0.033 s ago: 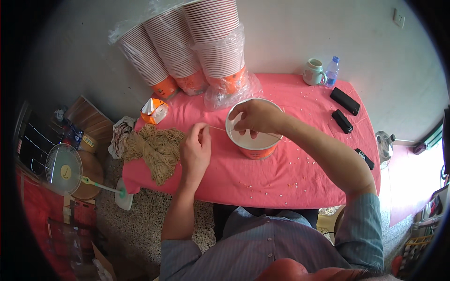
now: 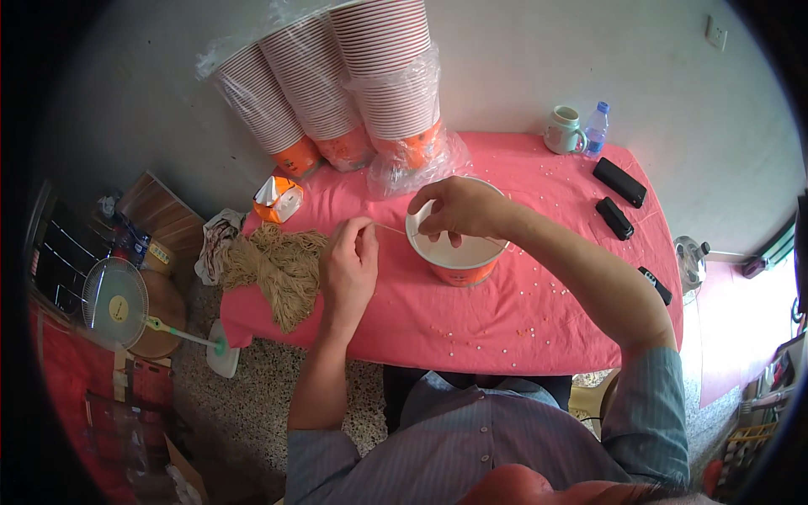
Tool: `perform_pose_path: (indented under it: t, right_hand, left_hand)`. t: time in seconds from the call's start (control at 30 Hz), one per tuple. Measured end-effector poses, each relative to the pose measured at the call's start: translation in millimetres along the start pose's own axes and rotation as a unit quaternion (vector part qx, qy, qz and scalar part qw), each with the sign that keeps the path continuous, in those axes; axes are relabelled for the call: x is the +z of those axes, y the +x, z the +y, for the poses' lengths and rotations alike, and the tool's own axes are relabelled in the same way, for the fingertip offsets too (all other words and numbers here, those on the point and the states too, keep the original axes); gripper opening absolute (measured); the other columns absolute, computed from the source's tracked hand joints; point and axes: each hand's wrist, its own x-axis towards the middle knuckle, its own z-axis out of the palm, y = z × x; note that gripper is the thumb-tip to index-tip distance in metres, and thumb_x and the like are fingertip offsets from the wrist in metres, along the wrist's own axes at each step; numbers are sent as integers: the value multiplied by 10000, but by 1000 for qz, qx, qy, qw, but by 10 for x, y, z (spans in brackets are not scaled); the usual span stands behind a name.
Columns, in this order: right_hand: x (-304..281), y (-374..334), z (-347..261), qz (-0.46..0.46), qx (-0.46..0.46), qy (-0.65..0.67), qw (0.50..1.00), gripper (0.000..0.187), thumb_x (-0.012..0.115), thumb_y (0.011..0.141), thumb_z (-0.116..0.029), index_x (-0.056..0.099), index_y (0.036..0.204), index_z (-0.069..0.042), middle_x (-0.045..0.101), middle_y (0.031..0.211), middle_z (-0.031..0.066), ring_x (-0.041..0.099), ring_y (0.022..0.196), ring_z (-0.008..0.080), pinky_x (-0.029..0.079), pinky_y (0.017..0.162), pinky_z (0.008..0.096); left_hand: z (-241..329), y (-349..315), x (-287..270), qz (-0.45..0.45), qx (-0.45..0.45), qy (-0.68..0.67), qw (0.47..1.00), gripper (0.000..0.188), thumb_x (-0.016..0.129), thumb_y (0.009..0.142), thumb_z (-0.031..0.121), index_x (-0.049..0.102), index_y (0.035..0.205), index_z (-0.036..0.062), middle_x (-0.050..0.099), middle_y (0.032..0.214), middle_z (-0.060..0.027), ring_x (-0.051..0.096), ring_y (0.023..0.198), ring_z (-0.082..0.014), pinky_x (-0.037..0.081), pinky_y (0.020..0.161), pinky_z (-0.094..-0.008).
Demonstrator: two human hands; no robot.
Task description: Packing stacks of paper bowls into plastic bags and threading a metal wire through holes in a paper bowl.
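A white-lined orange paper bucket stands mid-table. Over its opening, my right hand pinches a thin string near the left rim. The string runs across to my left hand, where thumb and forefinger are closed on its other end. Part of the string, on the right, shows beyond my right fingers at the bucket's rim. A tangled bundle of tan string lies just left of my left hand. The bucket's inside is partly hidden by my right hand.
Tall stacks of paper buckets in clear plastic stand at the back left. An orange-and-white packet lies before them. A mug, a bottle and black objects line the right side. Small white bits dot the pink cloth.
Both hands have shifted very slightly to the left, keeping hold of the string. The bucket and the bundle look the same.
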Motion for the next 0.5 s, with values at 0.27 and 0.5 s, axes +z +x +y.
perform_pose_path:
  t: [0.27, 0.5]
  right_hand:
    - [75, -123, -432, 8, -61, -11, 998, 238, 728, 1022, -253, 796, 1017, -24, 732, 815, 27, 653, 671, 115, 543, 647, 288]
    - [46, -106, -213, 10, -67, 29, 997, 254, 688, 1078, -253, 793, 989, -39, 727, 813, 14, 627, 649, 96, 531, 629, 269]
  left_hand:
    - [366, 296, -70, 7, 79, -148, 986, 172, 642, 1081, 94, 704, 1224, 22, 710, 991, -99, 690, 806, -222, 546, 749, -340]
    - [310, 90, 108, -137, -240, -474, 836, 285, 603, 1131, 226, 696, 1306, 22, 729, 987, 0, 669, 766, -69, 466, 528, -214]
